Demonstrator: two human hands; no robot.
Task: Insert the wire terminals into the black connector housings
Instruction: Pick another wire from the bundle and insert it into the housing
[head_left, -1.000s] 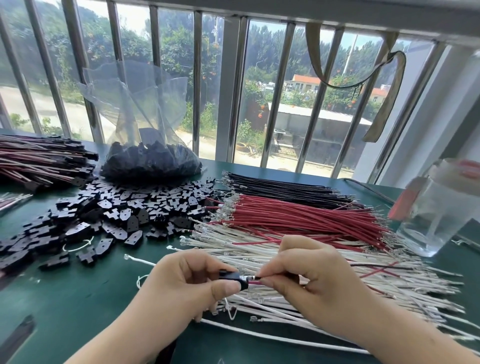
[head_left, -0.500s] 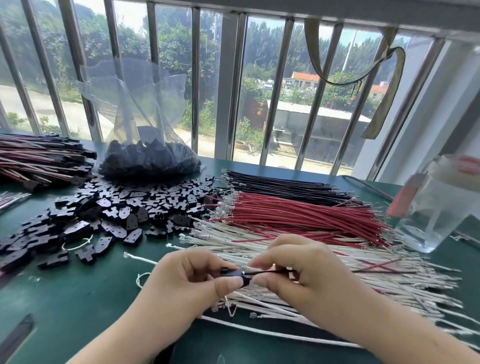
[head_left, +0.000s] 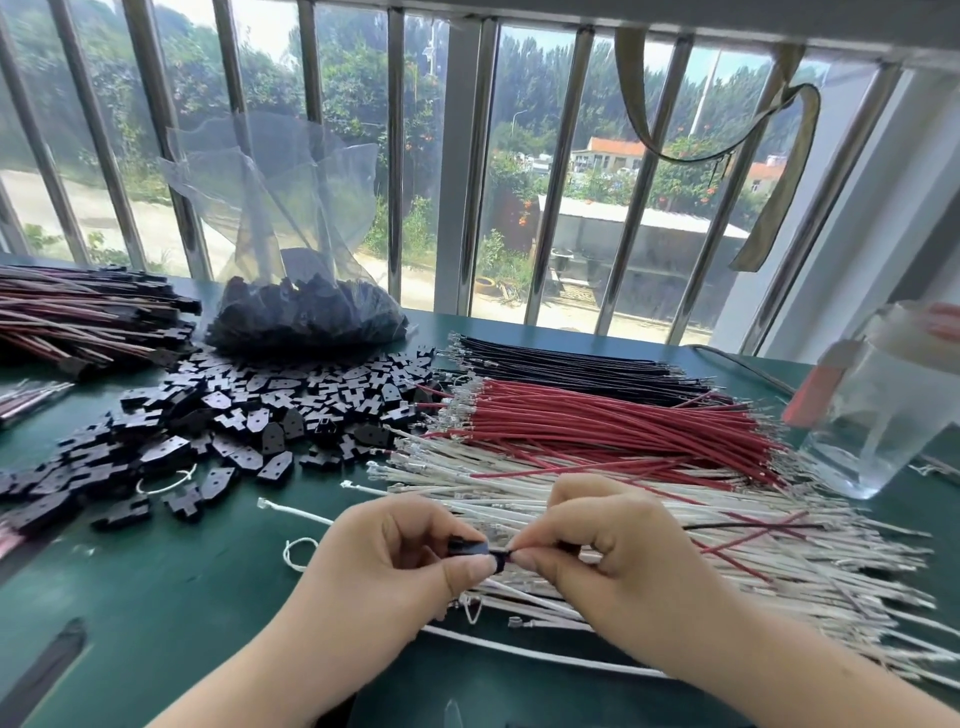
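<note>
Green tabletop (head_left: 156, 597): loose black connector housings (head_left: 249, 415) are heaped far left. Near centre, one black housing (head_left: 475, 550) is pinched by the left hand (head_left: 395, 561); a black wire (head_left: 748, 527) is pinched against it by the right hand (head_left: 613, 551).

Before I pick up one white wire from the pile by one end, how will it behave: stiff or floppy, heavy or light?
Probably light and only slightly springy: each white wire is thin, and most lie nearly straight. Held by one end it would likely droop a little. Its metal terminal may snag neighbours, since the wires lie crossed and tangled, with some red wires strayed among them.
</note>
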